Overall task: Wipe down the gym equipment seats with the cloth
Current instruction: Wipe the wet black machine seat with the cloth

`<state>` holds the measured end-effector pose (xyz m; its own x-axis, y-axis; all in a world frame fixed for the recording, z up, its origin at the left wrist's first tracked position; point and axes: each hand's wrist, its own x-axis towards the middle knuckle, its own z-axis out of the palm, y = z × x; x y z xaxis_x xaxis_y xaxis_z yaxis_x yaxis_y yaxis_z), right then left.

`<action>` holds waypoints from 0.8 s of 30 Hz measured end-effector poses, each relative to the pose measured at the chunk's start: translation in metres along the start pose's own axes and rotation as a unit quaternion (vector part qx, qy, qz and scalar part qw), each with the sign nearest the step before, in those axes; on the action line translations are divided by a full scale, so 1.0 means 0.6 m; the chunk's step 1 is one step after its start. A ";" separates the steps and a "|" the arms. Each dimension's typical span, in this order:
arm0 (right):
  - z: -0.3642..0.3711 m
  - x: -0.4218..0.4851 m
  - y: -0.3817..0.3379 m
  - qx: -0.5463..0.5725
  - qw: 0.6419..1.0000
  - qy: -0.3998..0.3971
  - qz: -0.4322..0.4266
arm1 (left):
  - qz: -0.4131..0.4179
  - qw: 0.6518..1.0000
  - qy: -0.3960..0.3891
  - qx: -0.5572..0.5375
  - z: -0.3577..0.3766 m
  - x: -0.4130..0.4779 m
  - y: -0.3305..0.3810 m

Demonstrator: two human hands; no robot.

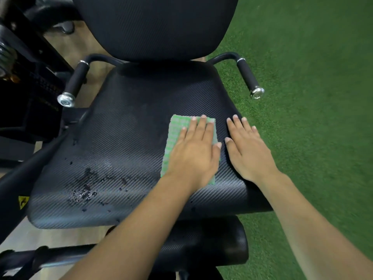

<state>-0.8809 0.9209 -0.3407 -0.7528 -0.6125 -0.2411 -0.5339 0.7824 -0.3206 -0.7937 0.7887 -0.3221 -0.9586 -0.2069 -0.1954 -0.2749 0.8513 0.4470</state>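
Left hand [193, 152] presses the green cloth [173, 134] flat on the seat [131, 138], right of centre. Its grip is apart, fingers straight. Right hand [250, 152] lies flat just beside it, grip apart, holding nothing. Droplets [84, 190] lie unwiped at near left, so the seat is judged partly done.

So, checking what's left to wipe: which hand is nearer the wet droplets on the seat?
Left. The left hand rests on the cloth, to the right of the droplets; the right hand lies flat on the seat even farther right.
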 end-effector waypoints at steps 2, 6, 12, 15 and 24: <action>0.003 0.001 0.003 -0.010 1.000 0.002 -0.004 | 0.010 0.998 0.000 0.061 0.015 -0.004 -0.008; 0.003 0.002 0.002 -0.018 1.000 -0.003 -0.001 | 0.013 0.996 0.010 0.089 0.008 -0.039 -0.030; 0.005 0.004 0.001 -0.036 0.999 -0.001 0.000 | -0.150 0.982 0.001 0.112 -0.021 -0.035 -0.098; 0.005 0.004 0.000 -0.043 0.999 -0.001 0.002 | -0.147 0.984 0.007 0.102 -0.014 -0.024 -0.074; 0.005 0.003 0.001 -0.044 0.999 0.002 -0.004 | -0.095 0.989 0.034 0.106 -0.031 -0.093 -0.118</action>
<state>-0.8813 0.9198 -0.3439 -0.7507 -0.6176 -0.2346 -0.5709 0.7851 -0.2401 -0.7221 0.7311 -0.3264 -0.8963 -0.3976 -0.1965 -0.4350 0.8746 0.2142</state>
